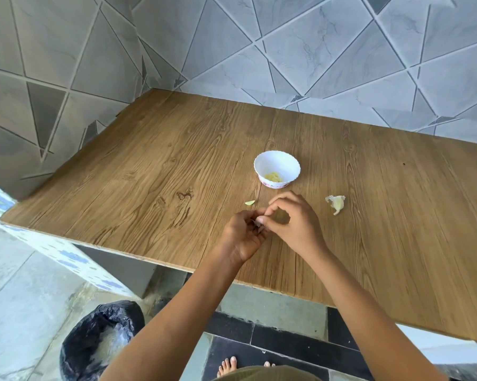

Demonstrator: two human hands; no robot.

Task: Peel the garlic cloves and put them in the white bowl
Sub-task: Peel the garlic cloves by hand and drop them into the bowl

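A wood-grain surface point(177, 160) fills a corner between two walls point(314, 50) of grey marbled tile, cut into triangles by pale and dark lines. Seen from above, a person's two bare arms reach in from the lower edge.

The left hand point(241, 233) and right hand point(295, 221) meet just above the surface, near its front edge. The left fingers point(252, 215) are curled round a garlic clove point(260, 225), which is mostly hidden. The right thumb and forefinger pinch the same clove from the other side, and the other right fingers are loosely arched.

Just beyond the hands stands a small white bowl point(277, 162) with a scalloped rim, holding pale yellow peeled garlic point(273, 177). Between the bowl and the left hand lies a small pale green sliver point(250, 202). A cluster of unpeeled garlic point(337, 204) lies to the right, apart from the hands.

Below the surface's front edge, the floor point(25, 298) is pale tile at left and dark tile at centre. A bin point(78, 342) lined with a black bag stands on the floor at left. Bare toes point(227, 365) show at the bottom.
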